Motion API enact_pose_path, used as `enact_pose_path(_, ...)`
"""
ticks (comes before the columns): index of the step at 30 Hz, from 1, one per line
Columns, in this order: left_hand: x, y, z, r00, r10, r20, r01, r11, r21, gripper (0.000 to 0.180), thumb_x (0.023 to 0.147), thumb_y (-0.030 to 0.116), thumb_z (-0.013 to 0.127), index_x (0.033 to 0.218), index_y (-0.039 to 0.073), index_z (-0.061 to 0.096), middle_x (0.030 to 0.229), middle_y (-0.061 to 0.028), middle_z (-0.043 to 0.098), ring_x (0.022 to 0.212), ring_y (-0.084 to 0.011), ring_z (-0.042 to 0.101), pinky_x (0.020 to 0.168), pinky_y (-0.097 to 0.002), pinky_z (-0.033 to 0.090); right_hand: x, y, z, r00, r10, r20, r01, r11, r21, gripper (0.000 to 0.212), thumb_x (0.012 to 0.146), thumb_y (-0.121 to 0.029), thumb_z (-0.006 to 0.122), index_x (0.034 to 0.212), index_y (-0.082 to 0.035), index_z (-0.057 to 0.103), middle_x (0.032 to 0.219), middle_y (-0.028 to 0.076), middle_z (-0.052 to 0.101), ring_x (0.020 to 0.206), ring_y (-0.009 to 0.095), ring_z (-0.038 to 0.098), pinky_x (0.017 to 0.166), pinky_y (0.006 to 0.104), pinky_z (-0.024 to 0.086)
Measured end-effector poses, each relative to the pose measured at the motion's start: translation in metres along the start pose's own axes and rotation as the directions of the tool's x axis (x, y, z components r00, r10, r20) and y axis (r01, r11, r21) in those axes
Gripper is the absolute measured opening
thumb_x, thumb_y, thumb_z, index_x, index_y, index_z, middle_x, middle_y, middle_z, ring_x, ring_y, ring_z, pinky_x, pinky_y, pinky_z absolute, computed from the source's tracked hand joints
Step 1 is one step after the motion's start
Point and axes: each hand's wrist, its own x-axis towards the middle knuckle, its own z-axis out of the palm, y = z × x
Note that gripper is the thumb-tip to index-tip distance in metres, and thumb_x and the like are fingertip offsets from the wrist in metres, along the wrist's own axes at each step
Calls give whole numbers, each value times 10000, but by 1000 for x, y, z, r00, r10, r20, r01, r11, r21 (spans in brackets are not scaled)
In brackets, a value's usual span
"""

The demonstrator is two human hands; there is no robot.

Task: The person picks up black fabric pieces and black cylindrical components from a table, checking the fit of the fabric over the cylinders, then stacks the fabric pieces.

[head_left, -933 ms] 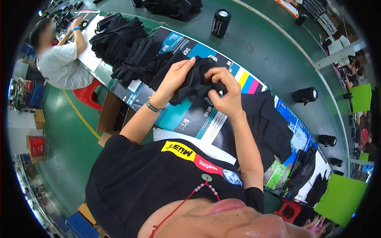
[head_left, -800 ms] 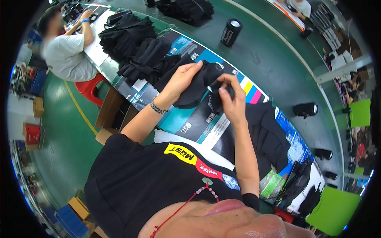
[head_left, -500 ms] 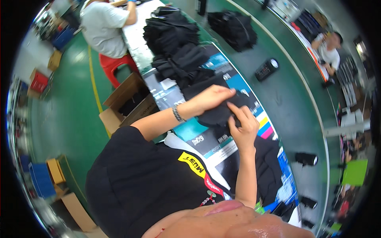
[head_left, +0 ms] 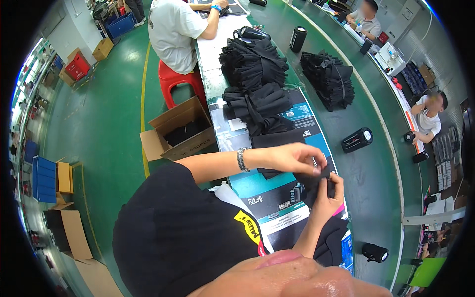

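Observation:
Both my hands are at a small piece of black cloth (head_left: pixel 309 184) above the printed cardboard sheet (head_left: pixel 252 188) on the bench. My left hand (head_left: pixel 297 157), with a metal watch on its wrist, pinches the upper edge of the cloth between thumb and fingertips. Close below it, my right hand (head_left: pixel 331 193) grips the same edge with bent fingers. The fingertips nearly meet, and part of the cloth is hidden behind them. Beyond my left hand a flat black cloth (head_left: pixel 278 140) lies on the sheet. More black cloth (head_left: pixel 330 242) lies beside my right forearm.
Bundled black cloths (head_left: pixel 255 62) and a looser stack (head_left: pixel 260 101) lie farther up the bench. To the right runs a green conveyor (head_left: pixel 341 171) with black cylindrical speakers (head_left: pixel 357 140) and another cloth bundle (head_left: pixel 327 81). An open carton (head_left: pixel 190 146) stands left, near a co-worker (head_left: pixel 173 37) on a red stool (head_left: pixel 168 88).
The cloth was spread wider between my hands; now it is bunched at their fingertips. Both hands appear lower and farther right in the picture, and the whole view has shifted.

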Motion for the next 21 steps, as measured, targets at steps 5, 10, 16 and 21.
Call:
enact_pose_path(5,17,-10,-7,973,-100,210,105,994,-15,181,912,168,629,985,4,601,902,5,588,842,-39,513,765,-216,436,0,-2,-8,996,91,-2,-90,986,139,97,810,43,629,851,-21,568,844,3,548,777,80,497,720,196,386)
enact_pose_path(10,45,-18,-20,981,89,173,16,850,-526,267,908,253,622,939,-12,628,1017,-77,619,1013,-164,580,923,-310,441,10,-10,-27,980,138,142,-140,990,7,79,813,34,623,809,8,549,847,16,544,806,97,503,746,213,393)
enact_pose_path(16,82,-37,-45,964,-125,234,154,982,-113,296,910,138,599,1151,-34,603,1064,-66,647,964,-126,598,896,-267,455,36,1,-50,979,206,14,-205,963,177,102,889,-85,601,829,-3,601,828,6,584,798,78,514,765,216,396)
enact_pose_path(21,150,-42,-29,996,-70,62,72,997,-38,100,880,82,602,953,18,623,987,-7,628,905,-70,563,807,-229,447,73,49,-63,927,267,-264,-202,947,250,123,877,-125,636,842,-6,634,793,11,615,761,77,526,714,222,418)
